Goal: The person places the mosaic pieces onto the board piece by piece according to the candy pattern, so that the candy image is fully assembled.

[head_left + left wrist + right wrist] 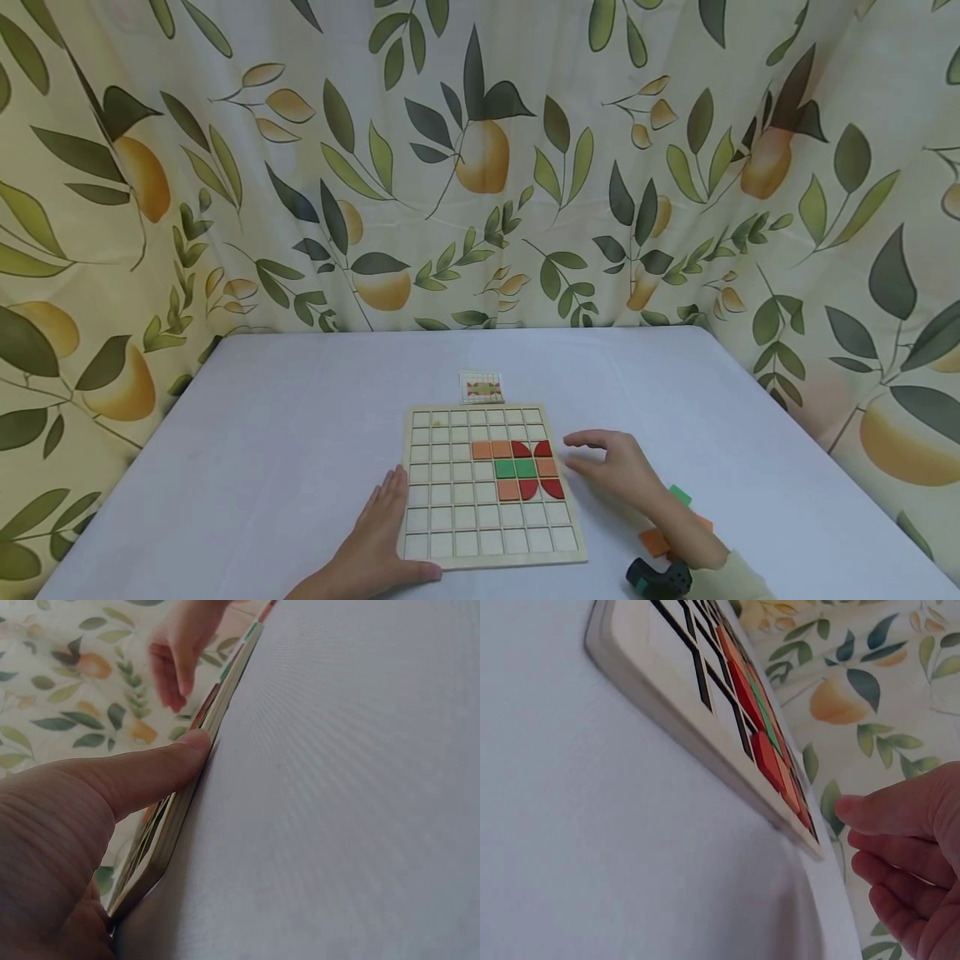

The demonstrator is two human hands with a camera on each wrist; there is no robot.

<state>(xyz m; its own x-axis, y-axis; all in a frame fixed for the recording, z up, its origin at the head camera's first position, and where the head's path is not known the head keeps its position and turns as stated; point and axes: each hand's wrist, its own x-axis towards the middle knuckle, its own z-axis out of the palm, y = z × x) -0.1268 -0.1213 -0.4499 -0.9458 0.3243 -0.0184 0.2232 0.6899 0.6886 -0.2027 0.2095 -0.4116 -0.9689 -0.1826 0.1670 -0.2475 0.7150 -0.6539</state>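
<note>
A wooden grid board lies flat on the table. In its right half sit several tiles: orange squares, green squares and red curved-edge pieces. My left hand rests against the board's left side with straight fingers, its thumb touching the front edge. In the left wrist view, the thumb lies along the board's rim. My right hand hovers just off the board's right edge, fingers loosely bent and thumb apart, with nothing between them. The right wrist view shows the same bare fingers.
Beyond the board lies a small pattern card. Loose tiles, among them a green one and an orange one, lie beside and partly under the right forearm. A black device is at the right wrist. A leaf-and-fruit-patterned curtain hangs behind the white table.
</note>
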